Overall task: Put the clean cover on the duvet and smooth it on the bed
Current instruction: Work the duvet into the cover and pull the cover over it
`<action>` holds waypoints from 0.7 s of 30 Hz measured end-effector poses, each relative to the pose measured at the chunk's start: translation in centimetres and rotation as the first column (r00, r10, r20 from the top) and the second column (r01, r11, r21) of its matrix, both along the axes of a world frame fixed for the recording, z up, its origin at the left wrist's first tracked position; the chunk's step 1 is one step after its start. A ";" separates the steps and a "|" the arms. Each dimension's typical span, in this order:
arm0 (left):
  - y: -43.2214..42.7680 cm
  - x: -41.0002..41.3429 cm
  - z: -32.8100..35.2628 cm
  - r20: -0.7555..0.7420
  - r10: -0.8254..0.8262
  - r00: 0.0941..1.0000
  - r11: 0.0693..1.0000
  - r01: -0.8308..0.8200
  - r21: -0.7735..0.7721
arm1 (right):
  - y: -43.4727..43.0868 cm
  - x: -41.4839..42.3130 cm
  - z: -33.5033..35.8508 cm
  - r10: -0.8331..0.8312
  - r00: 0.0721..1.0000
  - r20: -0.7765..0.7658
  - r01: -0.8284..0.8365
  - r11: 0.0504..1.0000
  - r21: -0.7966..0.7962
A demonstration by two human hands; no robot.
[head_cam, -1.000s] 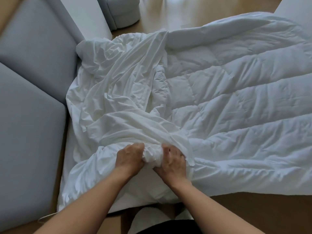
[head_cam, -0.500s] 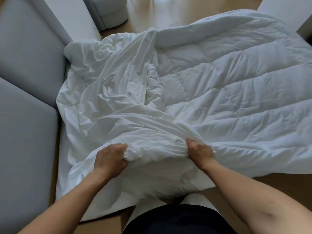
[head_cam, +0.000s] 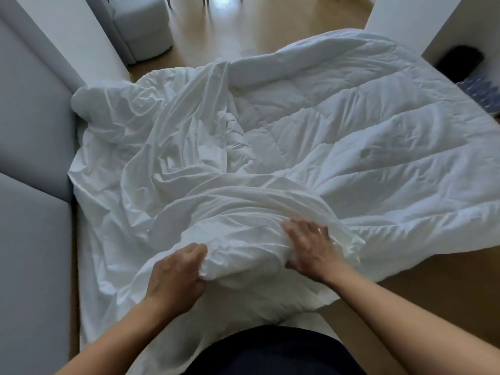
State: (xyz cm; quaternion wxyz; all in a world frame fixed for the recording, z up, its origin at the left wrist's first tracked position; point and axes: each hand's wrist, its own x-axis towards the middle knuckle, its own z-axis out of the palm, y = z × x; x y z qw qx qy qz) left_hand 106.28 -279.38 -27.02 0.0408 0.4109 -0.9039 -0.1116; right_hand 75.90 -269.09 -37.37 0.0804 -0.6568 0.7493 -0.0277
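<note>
left hand [head_cam: 176,277] fist clamped on bunched cover [head_cam: 162,158] | right hand [head_cam: 311,247] fingers splayed over same bunch, thumb tucked under, grasp unclear | quilted duvet [head_cam: 365,131] left half under cover, right edge cut off

Grey pouf [head_cam: 140,25], wooden floor [head_cam: 243,31], grey padded panels [head_cam: 29,239]

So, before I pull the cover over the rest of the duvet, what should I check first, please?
1. The left grip holds the bunched edge of the smooth white fabric cover: ok.
2. The right grip is closed on the cover: cannot tell; its fingers lie spread over the fold.
3. The quilted white duvet is fully inside the cover: not ok; its right part is bare.
4. The cover is smooth: not ok; heavily creased.
</note>
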 end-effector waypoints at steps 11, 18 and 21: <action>-1.1 -2.0 1.0 0.199 -0.049 0.979 0.997 0.035 0.074 | -2.6 8.3 1.0 -0.134 0.956 0.260 0.178 0.972 -0.153; 0.6 -10.0 1.1 0.248 -0.126 0.961 0.988 0.098 0.122 | -2.8 8.3 1.8 -0.228 0.935 0.271 0.272 0.952 -0.139; 0.6 -8.4 -0.2 0.130 -0.181 0.975 0.981 0.170 0.094 | -3.1 7.9 2.4 -0.193 0.947 0.258 0.248 0.947 -0.203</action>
